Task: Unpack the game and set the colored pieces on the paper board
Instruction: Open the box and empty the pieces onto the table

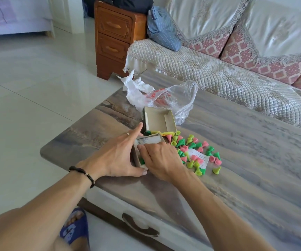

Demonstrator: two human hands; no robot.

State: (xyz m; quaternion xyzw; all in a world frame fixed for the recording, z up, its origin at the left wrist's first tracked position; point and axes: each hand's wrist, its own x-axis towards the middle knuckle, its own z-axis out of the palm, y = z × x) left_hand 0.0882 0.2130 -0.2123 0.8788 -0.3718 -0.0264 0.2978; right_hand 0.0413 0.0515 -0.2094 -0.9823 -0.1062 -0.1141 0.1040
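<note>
I had both hands at the small cardboard box (137, 156) near the table's (236, 178) front-left corner. My left hand (118, 156) cupped its left side, fingers fairly straight, thumb along the near edge and forefinger stretched toward the far corner. My right hand (162, 160) lay over the box, its fingertips curled onto a folded paper (147, 141) inside; I could not tell whether they pinched it. A green piece showed in the box under that hand. Just right of my right hand lay the loose pieces (196, 151), small cone-shaped pawns in pink, dark green and yellow-green, heaped over a printed slip (201, 156). Beyond my hands stood the open lid (157, 120), and beyond it a crumpled plastic bag (164, 98).
</note>
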